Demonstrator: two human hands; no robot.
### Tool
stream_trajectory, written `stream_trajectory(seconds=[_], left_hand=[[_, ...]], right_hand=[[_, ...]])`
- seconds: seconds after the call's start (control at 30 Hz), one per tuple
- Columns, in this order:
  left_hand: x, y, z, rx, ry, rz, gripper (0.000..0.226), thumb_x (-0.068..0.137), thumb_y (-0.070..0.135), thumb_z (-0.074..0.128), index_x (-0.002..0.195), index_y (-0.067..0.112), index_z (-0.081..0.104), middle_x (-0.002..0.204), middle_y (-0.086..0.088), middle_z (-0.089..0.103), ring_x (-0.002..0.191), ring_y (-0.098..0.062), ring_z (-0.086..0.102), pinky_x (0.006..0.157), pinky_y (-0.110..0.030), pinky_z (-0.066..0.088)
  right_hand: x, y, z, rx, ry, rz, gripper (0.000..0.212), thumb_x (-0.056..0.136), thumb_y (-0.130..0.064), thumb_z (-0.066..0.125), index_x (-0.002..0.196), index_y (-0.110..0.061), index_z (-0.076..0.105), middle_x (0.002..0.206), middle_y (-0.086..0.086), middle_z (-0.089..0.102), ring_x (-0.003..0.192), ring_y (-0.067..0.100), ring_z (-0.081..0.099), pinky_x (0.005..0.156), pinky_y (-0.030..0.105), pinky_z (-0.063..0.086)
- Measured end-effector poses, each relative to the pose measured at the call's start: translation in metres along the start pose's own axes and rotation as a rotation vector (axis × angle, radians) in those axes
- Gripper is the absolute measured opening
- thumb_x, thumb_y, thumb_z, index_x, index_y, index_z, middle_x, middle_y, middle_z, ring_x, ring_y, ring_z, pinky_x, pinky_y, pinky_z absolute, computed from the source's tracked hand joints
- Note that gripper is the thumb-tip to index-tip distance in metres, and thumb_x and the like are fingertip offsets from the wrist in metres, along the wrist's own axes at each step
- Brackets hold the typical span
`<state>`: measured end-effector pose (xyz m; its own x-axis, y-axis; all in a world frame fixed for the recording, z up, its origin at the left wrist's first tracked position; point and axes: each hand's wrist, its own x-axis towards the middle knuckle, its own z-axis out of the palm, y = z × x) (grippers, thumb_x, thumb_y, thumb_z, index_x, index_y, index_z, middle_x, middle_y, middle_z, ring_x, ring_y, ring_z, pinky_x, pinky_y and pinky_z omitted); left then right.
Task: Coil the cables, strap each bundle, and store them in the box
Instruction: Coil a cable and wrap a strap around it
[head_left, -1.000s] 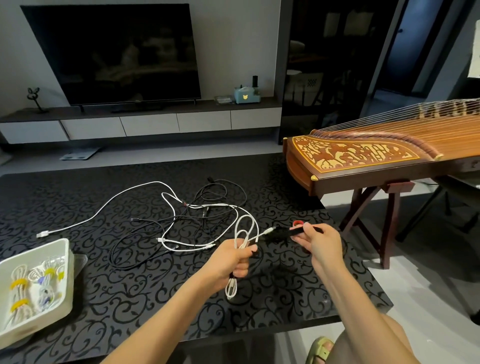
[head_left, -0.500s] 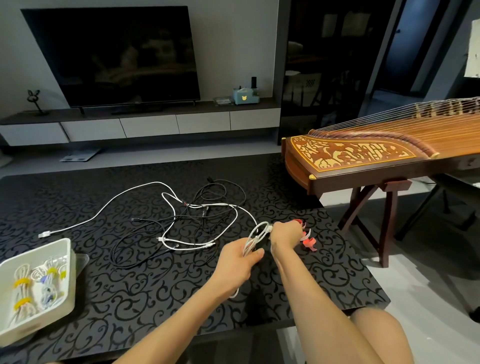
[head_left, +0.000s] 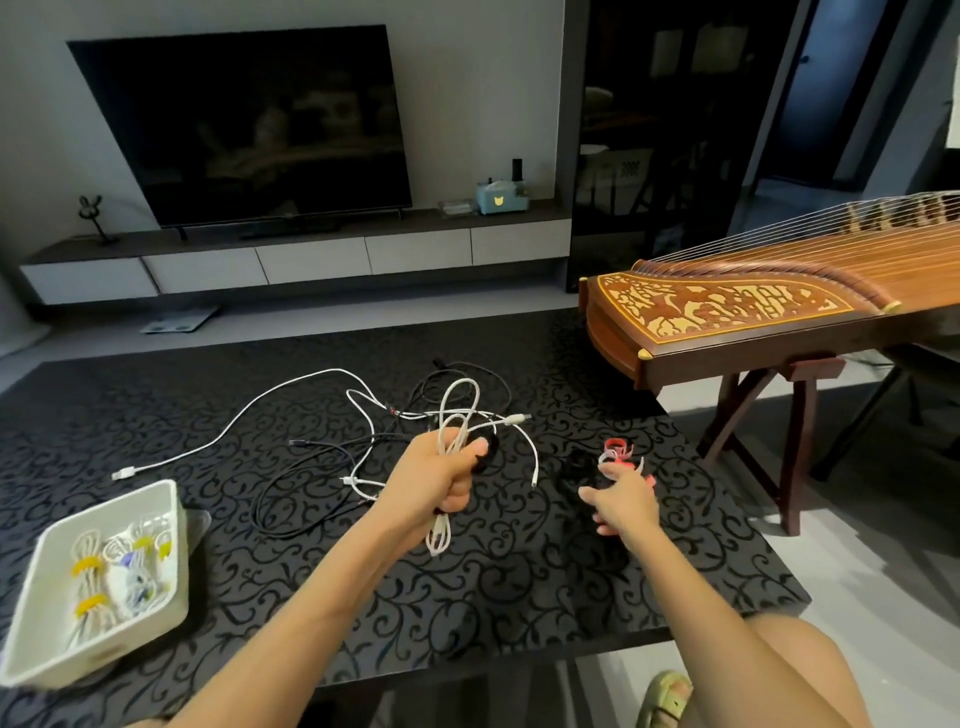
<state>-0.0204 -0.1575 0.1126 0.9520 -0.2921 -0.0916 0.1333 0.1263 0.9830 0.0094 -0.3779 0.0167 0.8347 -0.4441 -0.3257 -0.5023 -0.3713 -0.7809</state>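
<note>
- The coiled white cable (head_left: 451, 415) is gathered into long narrow loops. It is held above the table (head_left: 519, 587), near its middle. The loops stand up out of the fist and hang in a tight bend below it.
- The left hand (head_left: 441, 480) grips this bundle in a closed fist, thumb on top. A black strap (head_left: 487, 457) sits at the thumb, apparently round the coil.
- Half a second ago the right hand (head_left: 623, 501) was up against the bundle. It has since gone off to 3 o'clock, well apart from the coil.
- The right hand is now spread wide, its fingers straight, and holds nothing I can make out. Its fingertips are at a small heap of red straps (head_left: 617, 448).
- A darker heap of black straps (head_left: 575, 463) lies just beside the red ones, at their 9 o'clock.
- At 10 o'clock from the bundle, a loose white cable (head_left: 332, 370) trails in a long thin curve. A black cable (head_left: 257, 499) loops beside it, and the two are tangled where they meet.
- The white box (head_left: 119, 642) is a shallow, smooth-walled rectangle at 8 o'clock, on the table's near left edge. In it lie white bundles with yellow straps (head_left: 88, 565) round them.
- The table top is black with a raised scroll pattern.
- At 2 o'clock stands a glossy wooden zither (head_left: 727, 312) with pale inlay and taut strings.
</note>
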Motion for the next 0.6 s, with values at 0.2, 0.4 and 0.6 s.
stream_trajectory(seconds=[0.2,0.4,0.6], left_hand=[[-0.006,0.005,-0.004,-0.194,-0.015,-0.088,0.033,0.097,0.003,0.041,0.067,0.014,0.035,0.045,0.01,0.02,0.033,0.0,0.018,0.03,-0.011,0.015],[-0.015,0.008,0.002,-0.216,-0.069,-0.131,0.031,0.096,-0.005,0.031,0.07,0.009,0.043,0.04,0.01,0.028,0.033,0.0,0.018,0.031,-0.011,0.014],[-0.022,0.01,-0.008,-0.169,-0.1,-0.153,0.018,0.089,0.016,0.051,0.074,0.011,0.043,0.046,0.009,0.021,0.035,-0.001,0.019,0.032,-0.012,0.017]], right_hand=[[-0.055,-0.037,0.003,-0.196,0.204,-0.563,0.027,0.09,-0.045,0.052,0.087,-0.027,0.071,0.095,0.002,0.069,0.09,0.018,0.062,0.074,0.038,0.048],[-0.117,-0.076,0.009,0.467,-0.332,-0.618,0.012,0.093,-0.015,0.058,0.097,-0.012,0.07,0.09,-0.001,0.07,0.081,0.003,0.062,0.076,0.018,0.049],[-0.124,-0.081,-0.007,0.428,-0.333,-0.697,0.01,0.087,-0.002,0.063,0.095,-0.007,0.067,0.065,0.006,0.064,0.062,0.011,0.059,0.059,0.021,0.048]])
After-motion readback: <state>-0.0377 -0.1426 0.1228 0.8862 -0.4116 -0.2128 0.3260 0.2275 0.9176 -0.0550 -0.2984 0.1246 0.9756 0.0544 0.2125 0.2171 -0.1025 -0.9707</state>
